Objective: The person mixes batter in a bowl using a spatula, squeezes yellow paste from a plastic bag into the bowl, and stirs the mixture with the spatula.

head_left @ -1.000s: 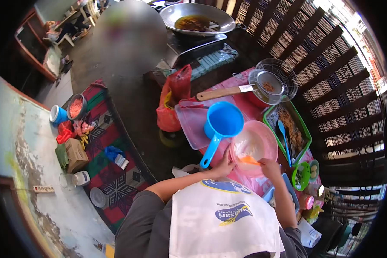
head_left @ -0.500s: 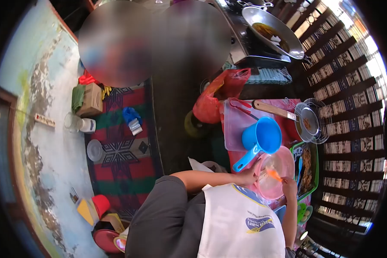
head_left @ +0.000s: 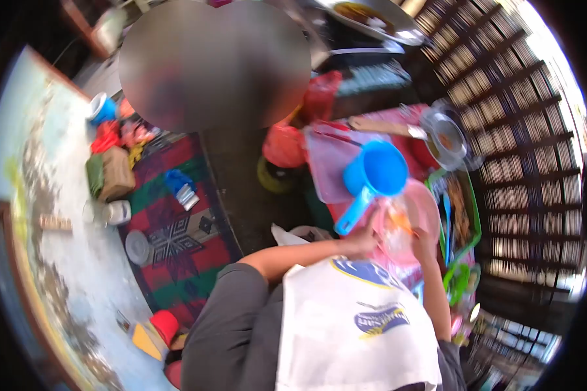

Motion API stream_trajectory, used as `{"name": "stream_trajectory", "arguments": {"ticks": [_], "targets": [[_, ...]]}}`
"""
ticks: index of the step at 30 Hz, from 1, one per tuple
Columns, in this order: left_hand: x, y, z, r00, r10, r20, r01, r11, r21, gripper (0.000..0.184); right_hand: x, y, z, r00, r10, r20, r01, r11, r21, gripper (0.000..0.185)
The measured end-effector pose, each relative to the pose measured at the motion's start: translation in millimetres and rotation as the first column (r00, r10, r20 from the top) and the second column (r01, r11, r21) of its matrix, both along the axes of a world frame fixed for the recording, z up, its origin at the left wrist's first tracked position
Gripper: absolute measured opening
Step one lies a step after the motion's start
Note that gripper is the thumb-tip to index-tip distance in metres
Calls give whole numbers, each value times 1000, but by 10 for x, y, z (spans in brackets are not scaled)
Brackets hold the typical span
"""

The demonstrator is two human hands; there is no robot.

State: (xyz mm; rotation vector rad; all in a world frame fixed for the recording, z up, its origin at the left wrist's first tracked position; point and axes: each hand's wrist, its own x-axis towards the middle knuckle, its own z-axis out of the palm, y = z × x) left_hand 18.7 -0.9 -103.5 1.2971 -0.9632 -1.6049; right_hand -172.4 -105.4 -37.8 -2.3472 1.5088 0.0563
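A pink basin (head_left: pixel 426 203) with pale, whitish contents stands in front of me. My left hand (head_left: pixel 364 240) is closed on its near left rim, the fingers partly hidden and blurred. In my right hand (head_left: pixel 424 242) is the handle of an orange spoon (head_left: pixel 400 219), its head down in the basin. The exact shape of that head is smeared by motion. Just beyond my left hand, a blue dipper (head_left: pixel 377 171) stands with its handle pointing toward me, close to the basin's edge.
A green tray (head_left: pixel 474 225) of brown food lies to the right. Beyond the dipper are a pink plastic lid (head_left: pixel 325 171), a wooden-handled strainer (head_left: pixel 385 127) and a red plastic bag (head_left: pixel 285 144). A wok (head_left: pixel 398 29) with oil sits at the back. A patterned mat (head_left: pixel 176 260) covers the left floor.
My view has turned and shifted, so the basin and dipper appear further left and higher. The orange spoon has moved within the basin. Both hands keep their holds.
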Motion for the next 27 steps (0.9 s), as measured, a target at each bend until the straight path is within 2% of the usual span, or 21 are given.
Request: {"name": "stream_trajectory", "arguments": {"ticks": [1, 2, 3, 4, 5, 6, 7, 9, 11, 12, 14, 16, 17, 18, 20, 22, 23, 26, 27], "targets": [[-60, 0, -137, 996, 89, -16, -91, 986, -139, 78, 76, 141, 65, 1000, 18, -25, -19, 1000, -13, 21], [-59, -7, -175, 995, 91, -32, -95, 984, -153, 79, 98, 258, 241, 998, 57, -35, -57, 998, 7, 22], [-57, -13, -201, 995, 92, -47, -99, 981, -167, 81, 56, 298, 395, 991, 34, -126, -26, 997, 66, 23], [-60, -18, -232, 994, 93, -64, -103, 978, -180, 83, -46, 236, 479, 953, 60, -296, -27, 993, 112, 23], [-35, -15, -86, 984, 85, -155, -101, 990, -100, 83, -255, 85, 382, 937, 110, -331, -76, 990, 115, 24], [-22, -24, -108, 995, 52, -83, -56, 997, -43, 82, -270, -40, 420, 932, 129, -339, -99, 990, 105, 24], [-19, -22, -105, 991, 47, -129, -49, 999, -14, 81, -98, -110, 554, 910, 62, -409, -5, 990, 138, 24], [-8, -7, -46, 983, 59, -175, -54, 998, 33, 79, -37, -223, 251, 984, -83, -160, 77, 996, -44, 23], [12, 4, 104, 984, 77, -163, -67, 996, 65, 78, 221, 79, 97, 1000, -1, 13, 0, 999, 44, 23], [33, 13, 168, 986, 66, -152, -54, 995, 80, 77, 246, 201, 232, 993, 26, -116, -15, 996, 90, 24], [43, 31, 251, 989, 51, -136, -37, 993, 109, 76, 43, 291, 450, 981, 55, -185, -28, 989, 146, 24], [21, 33, 226, 989, 57, -135, -46, 995, 85, 75, -260, 102, 426, 976, 67, -206, -33, 986, 165, 24], [15, 34, 254, 989, 61, -133, -50, 995, 86, 75, -300, -52, 412, 967, 33, -252, 18, 980, 199, 25], [3, 35, 275, 989, 65, -131, -54, 995, 87, 75, -268, -152, 376, 974, -148, -170, 176, 971, 161, 25], [-31, 26, 218, 987, 85, -140, -74, 994, 81, 75, -244, -303, -15, 976, -220, -3, 220, 975, 21, 24], [-21, 21, 241, 988, 86, -131, -74, 993, 95, 74, -112, -112, -305, 981, -181, 69, 176, 981, 78, 24], [-3, 22, 309, 989, 78, -123, -64, 992, 112, 74, 67, 70, 85, 986, -141, -91, 155, 972, 179, 24], [-8, 20, 288, 986, 84, -146, -69, 992, 104, 74, -67, 205, 381, 982, 23, -190, 21, 973, 230, 24], [-18, 15, 265, 983, 92, -160, -78, 993, 90, 75, -156, 129, 400, 986, 35, -161, -7, 985, 174, 23]]}}
